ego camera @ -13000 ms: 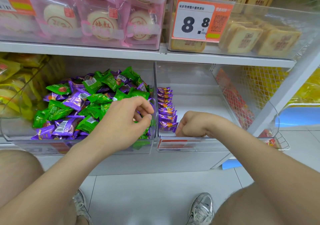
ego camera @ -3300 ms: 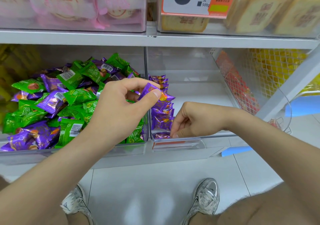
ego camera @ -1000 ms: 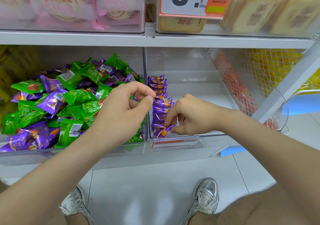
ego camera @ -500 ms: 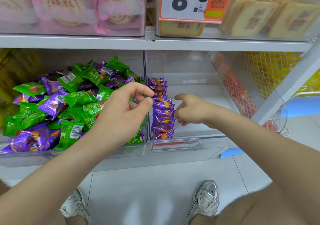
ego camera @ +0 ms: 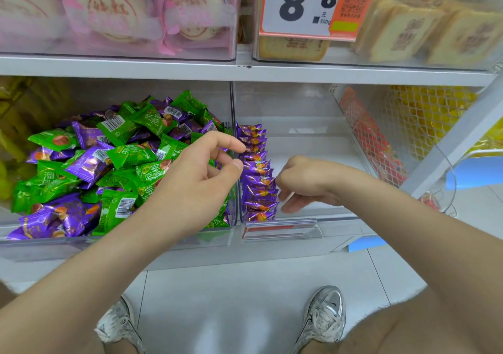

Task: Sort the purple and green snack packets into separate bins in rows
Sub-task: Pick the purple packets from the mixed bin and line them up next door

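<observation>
A mixed heap of green packets (ego camera: pixel 128 155) and purple packets (ego camera: pixel 87 163) fills the left clear bin (ego camera: pixel 117 240). In the right clear bin (ego camera: pixel 313 141), a row of purple packets (ego camera: pixel 257 174) stands on edge along the left wall. My left hand (ego camera: pixel 198 182) hovers over the heap's right edge by the divider, thumb and fingers loosely curved, with nothing in it. My right hand (ego camera: pixel 304 185) is inside the right bin just right of the row, its fingers hanging down beside the front packets and holding nothing.
A white shelf (ego camera: pixel 245 70) runs above the bins with pink-wrapped cakes (ego camera: pixel 114 11), a price tag (ego camera: pixel 307 5) and tan pastries (ego camera: pixel 435 32). A wire mesh basket (ego camera: pixel 381 147) stands to the right. My shoes (ego camera: pixel 324 315) rest on the tiled floor below.
My right hand let go of the front purple packet, lifted off the row, then dropped its fingers beside the row's front end. My left hand barely moved and stays empty.
</observation>
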